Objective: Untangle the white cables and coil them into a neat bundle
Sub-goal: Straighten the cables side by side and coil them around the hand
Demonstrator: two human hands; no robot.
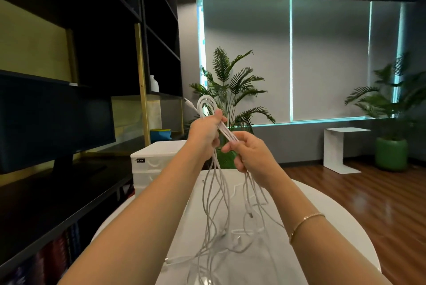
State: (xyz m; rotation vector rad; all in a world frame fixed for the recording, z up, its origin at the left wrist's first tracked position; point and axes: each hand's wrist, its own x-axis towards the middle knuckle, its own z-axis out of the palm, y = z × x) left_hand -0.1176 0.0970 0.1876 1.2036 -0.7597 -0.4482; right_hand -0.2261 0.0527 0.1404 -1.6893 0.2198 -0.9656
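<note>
Gripping the white cables (215,197) in my left hand (205,133), loops sticking up above it; right hand (250,152) pinches the strands just below, tails hanging to the round table (334,227).

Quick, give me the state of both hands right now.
Left hand: closed, gripping the looped top of the white cables.
Right hand: closed, pinching the same cable strands just below the left hand.
</note>
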